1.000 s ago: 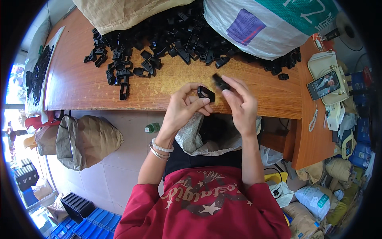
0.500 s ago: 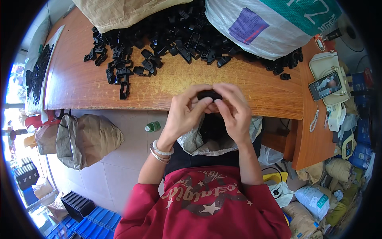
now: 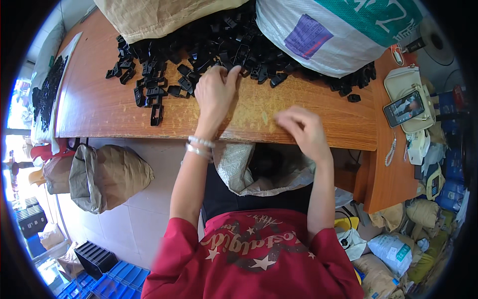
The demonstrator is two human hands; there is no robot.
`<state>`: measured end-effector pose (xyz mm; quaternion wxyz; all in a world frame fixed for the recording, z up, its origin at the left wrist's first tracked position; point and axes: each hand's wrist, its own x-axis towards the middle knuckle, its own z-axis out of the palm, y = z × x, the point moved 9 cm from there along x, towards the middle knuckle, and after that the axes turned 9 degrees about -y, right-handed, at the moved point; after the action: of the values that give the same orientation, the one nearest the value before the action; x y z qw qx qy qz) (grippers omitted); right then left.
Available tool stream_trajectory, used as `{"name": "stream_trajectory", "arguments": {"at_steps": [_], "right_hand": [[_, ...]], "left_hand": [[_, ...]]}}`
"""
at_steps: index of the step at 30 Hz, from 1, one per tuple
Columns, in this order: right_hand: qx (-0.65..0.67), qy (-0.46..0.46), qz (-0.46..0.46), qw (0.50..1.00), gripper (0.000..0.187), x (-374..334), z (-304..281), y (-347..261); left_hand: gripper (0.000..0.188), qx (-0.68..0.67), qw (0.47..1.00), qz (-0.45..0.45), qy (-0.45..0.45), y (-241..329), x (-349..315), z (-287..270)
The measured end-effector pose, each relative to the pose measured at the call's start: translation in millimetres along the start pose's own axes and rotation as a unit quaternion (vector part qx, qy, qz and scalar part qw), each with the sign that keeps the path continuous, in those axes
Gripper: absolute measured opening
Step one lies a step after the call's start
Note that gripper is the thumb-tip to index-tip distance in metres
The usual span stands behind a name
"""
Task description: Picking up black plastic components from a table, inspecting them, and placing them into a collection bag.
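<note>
Parts (image 3: 199,50), black, on counter (image 3: 343,119) | my left hand (image 3: 214,93) touching them, can't tell grip | my right hand (image 3: 309,129): fingers apart

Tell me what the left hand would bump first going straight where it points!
Probably the heap of black parts, right ahead of the left hand; it may be touching some, depth is unclear.

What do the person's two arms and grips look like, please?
Dark red sleeves end near the elbows. The left wrist has a pale beaded bracelet and slim bangle; the right wrist has none. Left grip and right grip are ungloved.
</note>
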<state>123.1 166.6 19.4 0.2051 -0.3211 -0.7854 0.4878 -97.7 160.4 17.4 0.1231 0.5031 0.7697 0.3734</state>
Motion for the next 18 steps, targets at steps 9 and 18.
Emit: {"name": "stream_trajectory", "arguments": {"at_steps": [9,18], "right_hand": [[-0.254,0.256,0.102,0.927,0.035,47,-27,12],[-0.284,0.305,0.013,0.909,0.014,35,-14,9]], "left_hand": [[0.024,-0.112,0.994,0.013,0.009,-9,-20,8],[0.035,-0.27,0.958,-0.007,-0.094,7,-65,8]]}}
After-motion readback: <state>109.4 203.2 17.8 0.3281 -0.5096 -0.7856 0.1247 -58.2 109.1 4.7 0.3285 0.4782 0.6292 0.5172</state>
